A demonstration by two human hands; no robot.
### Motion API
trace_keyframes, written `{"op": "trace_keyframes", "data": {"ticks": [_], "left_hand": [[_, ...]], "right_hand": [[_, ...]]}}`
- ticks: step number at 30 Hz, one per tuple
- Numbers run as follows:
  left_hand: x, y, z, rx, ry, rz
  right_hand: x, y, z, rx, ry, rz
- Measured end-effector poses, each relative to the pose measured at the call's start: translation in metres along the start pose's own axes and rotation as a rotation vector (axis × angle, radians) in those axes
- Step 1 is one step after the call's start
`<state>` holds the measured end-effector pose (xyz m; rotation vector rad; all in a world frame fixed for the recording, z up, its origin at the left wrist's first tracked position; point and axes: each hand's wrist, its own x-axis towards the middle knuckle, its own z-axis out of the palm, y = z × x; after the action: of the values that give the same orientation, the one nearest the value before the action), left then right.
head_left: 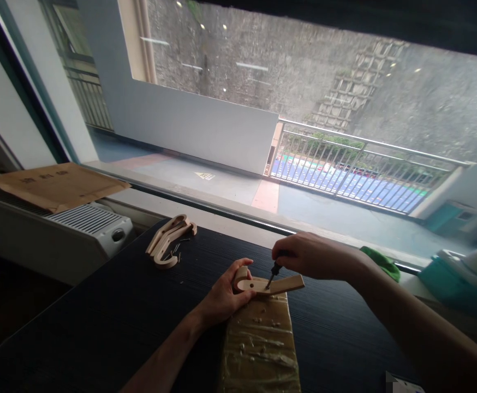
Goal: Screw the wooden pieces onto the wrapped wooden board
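My left hand (226, 292) is closed around the curved end of a pale wooden hook (283, 285), thumb along its near side. The hook lies across the far end of a block wrapped in clear film (258, 349). From above, my right hand (298, 252) grips the dark handle of a screwdriver (274, 271). Its shaft slants down and the tip meets the wood near the middle of the hook, right of a dark hole. Whether a screw sits under the tip is too small to tell.
More wooden hooks (165, 243) lie at the table's far left with several small screws (176, 251) beside them. A brown paper envelope (58, 185) rests on a white heater (111, 229). A green cloth (381, 263) and a teal container (451, 281) stand along the window side of the dark table (140, 327).
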<state>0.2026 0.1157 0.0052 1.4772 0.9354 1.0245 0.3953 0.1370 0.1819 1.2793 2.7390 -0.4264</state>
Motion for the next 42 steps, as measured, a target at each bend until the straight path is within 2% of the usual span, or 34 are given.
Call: {"op": "trace_keyframes", "data": {"ticks": [7, 18, 22, 26, 29, 31, 34, 37, 39, 42], "left_hand": [[0.0, -0.001, 0.0, 0.016, 0.012, 0.009], [0.0, 0.0, 0.0, -0.005, -0.011, -0.008], [0.0, -0.003, 0.001, -0.023, -0.003, 0.005], [-0.001, -0.012, 0.001, -0.009, 0.006, 0.034], [-0.002, -0.008, -0.004, 0.176, 0.064, 0.113], [-0.002, 0.006, -0.009, 0.427, 0.106, 0.223], [0.001, 0.04, -0.014, 0.817, 0.01, 0.298], [0.012, 0.068, -0.01, 1.086, -0.114, 0.187], [0.022, 0.074, -0.003, 1.169, -0.195, 0.126], [0.036, 0.069, 0.007, 1.216, -0.324, 0.123]], "right_hand": [[0.006, 0.006, 0.014, -0.012, 0.094, 0.023], [0.001, 0.0, 0.008, 0.001, 0.089, -0.016], [0.004, 0.003, 0.02, 0.038, 0.156, 0.018], [0.006, 0.006, 0.044, 0.103, 0.318, 0.104], [0.005, 0.01, 0.066, 0.159, 0.483, 0.135], [0.004, 0.015, 0.078, 0.229, 0.564, 0.085], [0.004, 0.02, 0.089, 0.342, 0.623, 0.028], [0.007, 0.023, 0.093, 0.375, 0.645, 0.027], [0.011, 0.022, 0.094, 0.361, 0.653, 0.018], [0.017, 0.02, 0.096, 0.337, 0.678, -0.011]]}}
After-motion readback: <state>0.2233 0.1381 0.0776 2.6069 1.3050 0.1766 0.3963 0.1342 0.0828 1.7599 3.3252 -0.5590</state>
